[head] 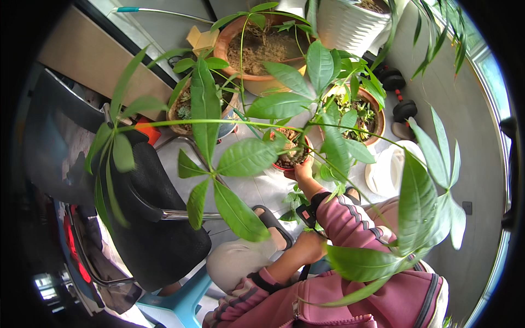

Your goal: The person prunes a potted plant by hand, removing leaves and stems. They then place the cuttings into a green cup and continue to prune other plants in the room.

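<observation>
A money tree with long green leaves (248, 158) spreads across the view, its stem rising from a small red-rimmed pot (290, 166) filled with soil and round pebbles. My right hand (302, 170) grips the near edge of this pot; leaves and the pot hide part of the fingers. Low over my lap, my left hand (312, 247) is bent inward beside my right forearm, its fingers mostly hidden. A small black device (305, 216) with a cable sits by my right cuff, just above the left hand.
Behind stand a large terracotta pot (262, 76), an oval planter with succulents (178, 119) and a round planter (379, 129). A white bucket (381, 172) and dumbbells (404, 110) are to the right. At left are a black chair (151, 192) and a blue stool (176, 299).
</observation>
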Demonstrator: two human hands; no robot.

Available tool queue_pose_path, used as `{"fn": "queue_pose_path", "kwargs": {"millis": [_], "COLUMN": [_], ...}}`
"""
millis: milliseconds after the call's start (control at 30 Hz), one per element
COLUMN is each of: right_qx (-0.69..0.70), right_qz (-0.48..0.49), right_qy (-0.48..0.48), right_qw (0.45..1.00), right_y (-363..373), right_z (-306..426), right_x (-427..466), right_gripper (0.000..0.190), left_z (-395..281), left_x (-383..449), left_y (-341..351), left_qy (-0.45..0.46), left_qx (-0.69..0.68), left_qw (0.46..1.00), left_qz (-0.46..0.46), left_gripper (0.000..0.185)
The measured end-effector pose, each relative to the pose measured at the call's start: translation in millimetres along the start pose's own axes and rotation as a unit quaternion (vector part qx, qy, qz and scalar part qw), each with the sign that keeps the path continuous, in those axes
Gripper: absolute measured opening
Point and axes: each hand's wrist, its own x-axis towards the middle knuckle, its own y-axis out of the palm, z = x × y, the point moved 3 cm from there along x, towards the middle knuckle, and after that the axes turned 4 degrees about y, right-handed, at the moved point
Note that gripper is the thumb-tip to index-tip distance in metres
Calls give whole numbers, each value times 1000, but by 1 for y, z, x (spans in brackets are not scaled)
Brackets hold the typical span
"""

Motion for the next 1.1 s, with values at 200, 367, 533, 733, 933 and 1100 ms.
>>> {"fn": "queue_pose_path", "kwargs": {"millis": [200, 367, 533, 733, 933, 1100], "right_qx": [39, 102, 22, -157, -142, -216], "right_qz": [-5, -33, -40, -77, -136, -161], "right_qy": [10, 15, 23, -113, -312, -304], "right_qw": [999, 994, 999, 978, 929, 914], "right_y": [-31, -123, -181, -247, -261, -245], "right_z": [0, 48, 143, 227, 257, 268], "right_x": [-45, -104, -127, -161, -171, -159], "right_gripper": [21, 21, 22, 22, 26, 26], "left_z": [19, 42, 44, 11, -39, -65], "left_x": [8, -6, -19, 1, 30, 34], "left_y": [-6, 1, -35, -127, -168, -188], "left_qy": [34, 34, 28, 41, 6, -3], "left_qx": [6, -36, -121, -320, -266, -246], "left_qw": [992, 965, 911, 782, 736, 744], "left_qz": [-122, -256, -394, -534, -622, -622], "left_gripper": [33, 34, 36, 35, 21, 14]}}
